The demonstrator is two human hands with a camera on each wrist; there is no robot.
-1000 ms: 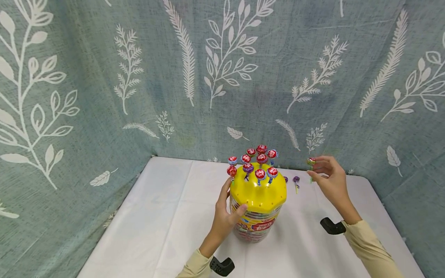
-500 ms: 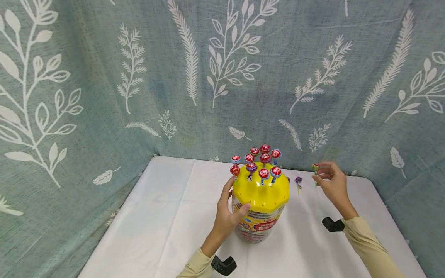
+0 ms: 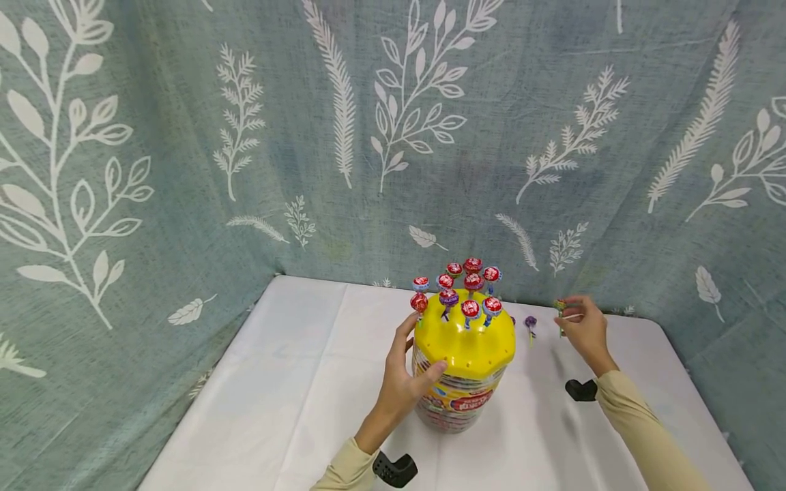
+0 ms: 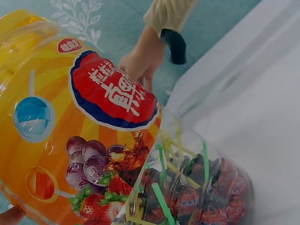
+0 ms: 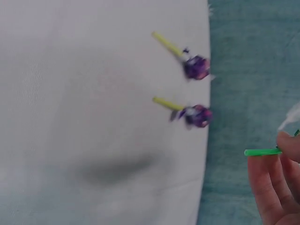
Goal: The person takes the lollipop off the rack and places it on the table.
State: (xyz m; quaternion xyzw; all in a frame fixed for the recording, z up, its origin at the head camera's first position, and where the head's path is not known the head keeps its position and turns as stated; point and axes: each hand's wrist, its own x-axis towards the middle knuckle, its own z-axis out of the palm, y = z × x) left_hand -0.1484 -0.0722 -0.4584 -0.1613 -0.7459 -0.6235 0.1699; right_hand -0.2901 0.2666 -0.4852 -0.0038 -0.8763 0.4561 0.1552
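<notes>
A clear candy jar (image 4: 206, 183) with an orange printed wrapper stands on the table, topped by a yellow lid (image 3: 467, 348). Several wrapped lollipops (image 3: 470, 310) stick upright out of holes in that lid. My left hand (image 3: 399, 382) grips the jar's left side, thumb across the front near the lid's edge and fingers behind. Over the table's right part, my right hand (image 3: 587, 334) pinches a lollipop (image 3: 559, 305) by its green stick (image 5: 261, 152), the stick pointing down. Most of the lollipop's head is hidden by the thumb in the right wrist view.
Two purple lollipops (image 5: 196, 68) with yellow sticks lie on the white table (image 3: 295, 368) near its back edge, right of the jar; the jar partly hides one in the head view. A patterned cloth (image 3: 368, 204) hangs behind and at both sides.
My right hand has moved slightly down, closer to the table, with the green-stick lollipop still pinched. The left hand keeps its grip on the jar. The head view has shifted slightly.
</notes>
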